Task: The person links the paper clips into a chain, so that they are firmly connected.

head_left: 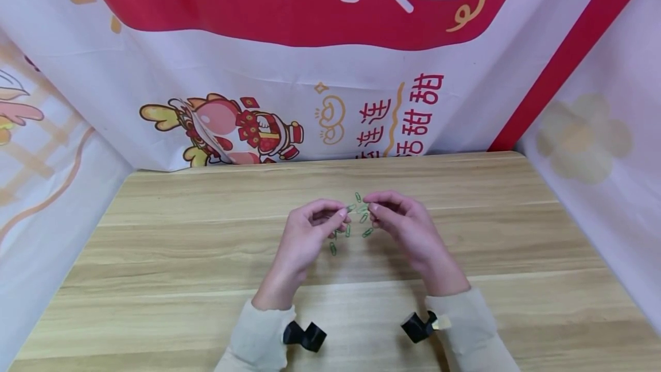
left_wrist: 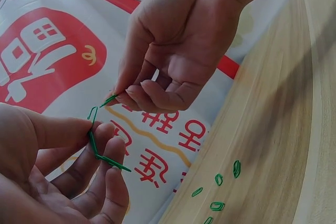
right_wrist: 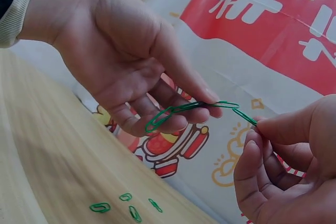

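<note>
My left hand (head_left: 310, 231) pinches a short chain of green paper clips (right_wrist: 181, 107) between thumb and forefinger. One clip of the chain hangs down along the fingers, and another end sticks out past the fingertips. Facing it, my right hand (head_left: 408, 225) pinches a single green paper clip (right_wrist: 245, 117) by one end. Its free end lies very near the tip of the chain; whether the two are hooked together I cannot tell. Both hands are raised over the table, fingertips a small distance apart.
Several loose green paper clips lie on the wood-grain table (head_left: 181, 257) under the hands, among them one paper clip (head_left: 333, 248) nearer me and another paper clip (head_left: 368, 232) to the right. A printed cloth (head_left: 289, 62) hangs behind the table's far edge.
</note>
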A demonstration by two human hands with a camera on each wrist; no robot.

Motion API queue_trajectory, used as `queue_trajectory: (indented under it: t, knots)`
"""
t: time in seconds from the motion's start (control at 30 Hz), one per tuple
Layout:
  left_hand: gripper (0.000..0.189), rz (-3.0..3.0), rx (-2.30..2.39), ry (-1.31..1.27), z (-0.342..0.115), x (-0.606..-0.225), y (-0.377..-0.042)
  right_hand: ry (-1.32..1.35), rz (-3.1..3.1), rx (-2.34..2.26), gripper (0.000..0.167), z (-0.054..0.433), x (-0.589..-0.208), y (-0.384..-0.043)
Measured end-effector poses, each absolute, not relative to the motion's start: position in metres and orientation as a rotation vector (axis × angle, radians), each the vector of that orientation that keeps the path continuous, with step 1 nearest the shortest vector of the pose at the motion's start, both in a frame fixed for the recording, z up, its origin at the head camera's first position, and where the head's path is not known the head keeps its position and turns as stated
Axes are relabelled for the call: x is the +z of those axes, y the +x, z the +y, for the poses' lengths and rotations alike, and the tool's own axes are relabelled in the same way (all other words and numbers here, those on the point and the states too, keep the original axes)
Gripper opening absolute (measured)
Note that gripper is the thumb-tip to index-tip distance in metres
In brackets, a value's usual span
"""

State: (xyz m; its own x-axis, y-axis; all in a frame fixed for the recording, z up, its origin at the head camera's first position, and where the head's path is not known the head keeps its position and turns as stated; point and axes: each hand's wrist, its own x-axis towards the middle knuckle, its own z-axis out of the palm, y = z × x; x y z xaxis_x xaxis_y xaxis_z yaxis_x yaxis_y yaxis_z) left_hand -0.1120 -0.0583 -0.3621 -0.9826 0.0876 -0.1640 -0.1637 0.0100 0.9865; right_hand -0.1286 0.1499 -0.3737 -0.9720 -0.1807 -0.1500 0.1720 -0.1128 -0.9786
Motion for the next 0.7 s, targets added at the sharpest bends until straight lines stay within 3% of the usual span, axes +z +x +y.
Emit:
queue_trajectory:
  t: [0.7]
  knots:
    - [0.015,2.168,2.045,-0.034,-0.0579,-0.362,-0.1106,-0.062,1.717,-2.262,0.018,0.1441,-0.3785,-0.1272]
